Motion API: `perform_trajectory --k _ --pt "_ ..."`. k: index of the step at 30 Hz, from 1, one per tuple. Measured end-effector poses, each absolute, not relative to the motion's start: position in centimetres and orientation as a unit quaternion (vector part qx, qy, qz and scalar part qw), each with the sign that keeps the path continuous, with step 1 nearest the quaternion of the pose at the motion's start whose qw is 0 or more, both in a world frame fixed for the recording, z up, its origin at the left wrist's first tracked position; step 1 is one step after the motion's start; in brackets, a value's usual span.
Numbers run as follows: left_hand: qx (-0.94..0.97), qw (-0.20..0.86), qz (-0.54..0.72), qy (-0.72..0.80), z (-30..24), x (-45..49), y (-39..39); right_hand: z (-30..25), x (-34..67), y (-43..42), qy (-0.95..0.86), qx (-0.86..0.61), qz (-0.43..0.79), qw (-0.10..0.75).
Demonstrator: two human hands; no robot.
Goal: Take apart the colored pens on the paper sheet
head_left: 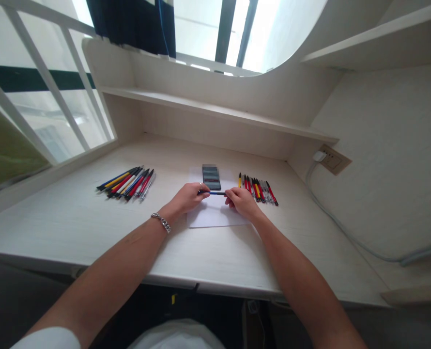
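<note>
Both my hands grip one blue pen point(216, 193) with black ends, held level over a white sheet of paper point(215, 215). My left hand point(192, 196), closed, pinches its left end; a ring and a chain bracelet show on that side. At the other end my right hand point(241, 199) is closed on the pen too. Just beyond the pen lies a dark phone point(211, 177). A pile of mixed pens point(130, 183) rests to the left, and a row of pens point(258, 189) lies just past my right hand.
The white desk point(92, 228) has a long shelf point(215, 110) along its back. On the right wall, a plug sits in a socket point(333, 160), its cable point(331, 218) running along the desk's right side. White rails point(48, 82) stand at the left.
</note>
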State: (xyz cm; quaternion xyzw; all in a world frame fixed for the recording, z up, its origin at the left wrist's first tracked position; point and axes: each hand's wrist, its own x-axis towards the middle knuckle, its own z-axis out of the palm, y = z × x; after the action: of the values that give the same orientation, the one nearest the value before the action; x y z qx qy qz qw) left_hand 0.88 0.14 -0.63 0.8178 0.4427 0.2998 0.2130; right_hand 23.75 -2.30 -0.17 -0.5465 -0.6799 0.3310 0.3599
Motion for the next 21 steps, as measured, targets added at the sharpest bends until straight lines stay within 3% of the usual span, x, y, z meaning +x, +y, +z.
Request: perform_trajectory --k 8,15,21 --pt "0.812 0.22 0.295 0.453 -0.52 0.96 0.09 -0.32 23.92 -2.01 -0.66 -0.494 0.366 0.432" --pt "0.807 0.236 0.311 0.442 -0.37 1.24 -0.11 -0.52 24.25 -1.76 -0.685 -0.536 0.343 0.354" --pt "0.815 0.222 0.291 0.449 -0.29 1.09 -0.1 -0.52 24.0 -1.92 -0.666 -0.492 0.368 0.424"
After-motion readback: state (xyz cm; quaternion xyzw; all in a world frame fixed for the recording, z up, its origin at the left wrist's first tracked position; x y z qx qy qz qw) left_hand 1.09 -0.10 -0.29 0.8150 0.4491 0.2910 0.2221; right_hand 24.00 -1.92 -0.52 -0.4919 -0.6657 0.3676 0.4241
